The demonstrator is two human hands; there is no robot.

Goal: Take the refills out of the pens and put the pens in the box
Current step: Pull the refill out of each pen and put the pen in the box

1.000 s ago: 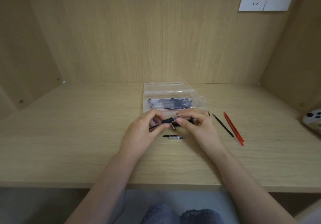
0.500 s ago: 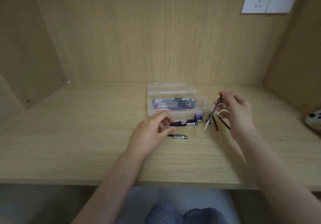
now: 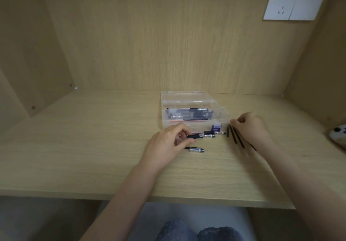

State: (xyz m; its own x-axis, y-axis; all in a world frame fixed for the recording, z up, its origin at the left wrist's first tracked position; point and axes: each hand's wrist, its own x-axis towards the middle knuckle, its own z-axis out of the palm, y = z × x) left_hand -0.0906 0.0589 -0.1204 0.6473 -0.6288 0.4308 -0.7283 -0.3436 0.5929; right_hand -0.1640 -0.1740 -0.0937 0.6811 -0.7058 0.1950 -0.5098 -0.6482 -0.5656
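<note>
L fingers point(image 3: 182, 131) + thumb are curled round a black pen barrel point(image 3: 201, 136), pinching its rear end. It sits low over the desk point(image 3: 93, 147), just in front of the box point(image 3: 187, 98), nose pointing right. R fingertips point(image 3: 234, 122) bend down onto the far ends of the loose refills point(image 3: 236, 137), fanned on the desk just right of the box. It's blurred there, so we can't tell if R hand point(image 3: 251, 126) pinches one or only touches. L hand point(image 3: 168, 142) is low, near the desk.

Progress, our read: abt mid-task or later.
- Done: several pens point(image 3: 189, 114) lie inside the clear box, lid open. At least 3 dark refills are out.
- Left: the barrel in L hand looks stripped. Its tip piece point(image 3: 195, 149) lies apart, near L hand, so refit + boxing are pending.
- One more pen point(image 3: 218, 133) seems to lie just behind the held one, beside a small purple item point(image 3: 216, 128). We can't tell if its refill is in.
</note>
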